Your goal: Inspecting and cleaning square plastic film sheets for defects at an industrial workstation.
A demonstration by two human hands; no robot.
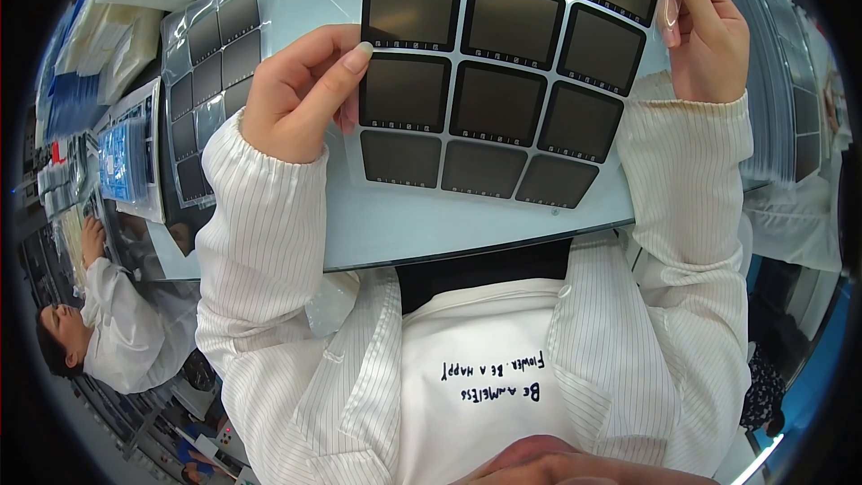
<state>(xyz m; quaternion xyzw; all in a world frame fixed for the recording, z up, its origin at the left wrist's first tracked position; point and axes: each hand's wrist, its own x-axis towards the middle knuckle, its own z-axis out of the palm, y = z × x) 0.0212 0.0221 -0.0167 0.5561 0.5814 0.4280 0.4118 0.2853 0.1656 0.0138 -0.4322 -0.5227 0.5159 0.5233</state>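
Observation:
A clear sheet (501, 101) bearing rows of dark, glossy rectangular panels with black borders is held up between my two hands over the table. My left hand (301, 94) pinches its left edge, thumb on top and fingers underneath. At the upper right corner, my right hand (705, 31) grips the sheet between thumb and fingers. The sheet's far edge runs out of the picture at the top. A similar panel sheet (208, 72), in clear film, lies on the table left of my left hand.
The pale glass-topped table (431, 233) ends just before my body. At right stands a thick stack of clear sheets (763, 63). Stacked packs (117, 45) and a blue film-wrapped packet (124, 162) lie at left. Beyond them a co-worker in white (135, 332) reaches to a bench.

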